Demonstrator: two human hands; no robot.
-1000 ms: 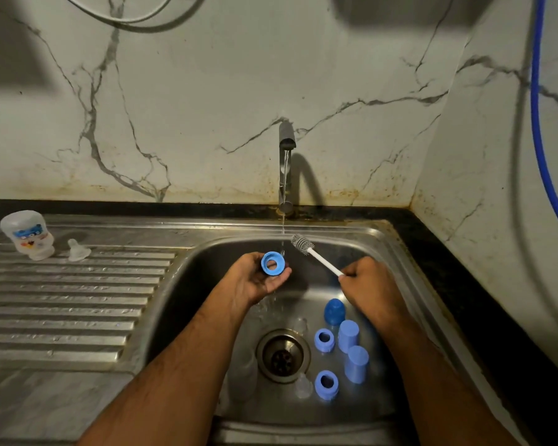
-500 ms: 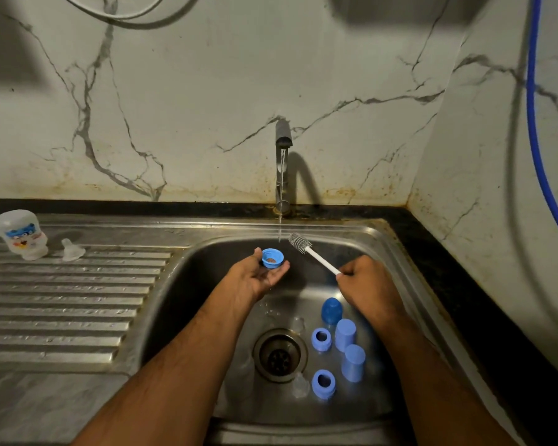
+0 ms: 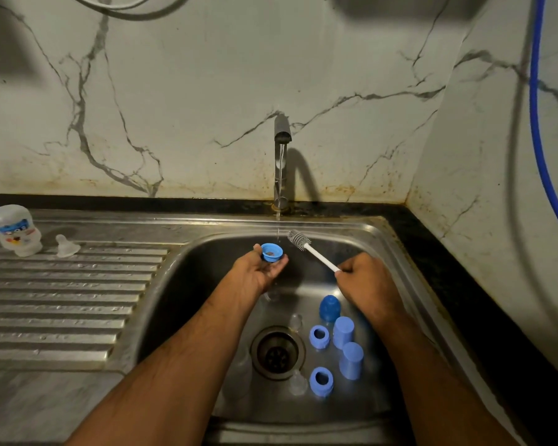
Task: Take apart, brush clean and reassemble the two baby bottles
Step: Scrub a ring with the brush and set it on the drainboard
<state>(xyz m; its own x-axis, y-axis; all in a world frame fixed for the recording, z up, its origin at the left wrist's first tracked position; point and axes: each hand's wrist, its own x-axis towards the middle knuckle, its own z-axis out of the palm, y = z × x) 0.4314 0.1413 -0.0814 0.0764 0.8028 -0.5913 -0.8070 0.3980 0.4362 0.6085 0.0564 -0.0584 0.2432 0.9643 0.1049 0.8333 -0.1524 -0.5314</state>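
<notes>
Over the steel sink (image 3: 380, 246), under a thin stream from the tap (image 3: 281, 136), the person's left hand (image 3: 258, 272) held a blue screw ring (image 3: 272, 252) pinched at its fingertips, opening turned upward beside the falling water. The right hand (image 3: 366, 278) was closed around the white handle of a small bottle brush (image 3: 310, 251), its bristle head raised just beside the ring but apart from it. The two hands were apart, each clamped on its own piece.

Both bottles looked fully taken apart. On the basin floor, right of the drain (image 3: 277, 352), lay two more blue rings (image 3: 319, 336), two pale blue caps (image 3: 343, 331) and a darker blue domed cap (image 3: 330, 309), with a few clear pieces near them, perhaps teats, too faint to name. Off on the draining board stood one clear printed bottle (image 3: 12, 230), mouth down, with a clear teat (image 3: 65, 246) beside it. I could not make out a second bottle body.

By my reckoning those two pieces were already washed and set out to drain, the ring was in mid-clean, and most of the brushing plus all of the reassembly still lay ahead.
</notes>
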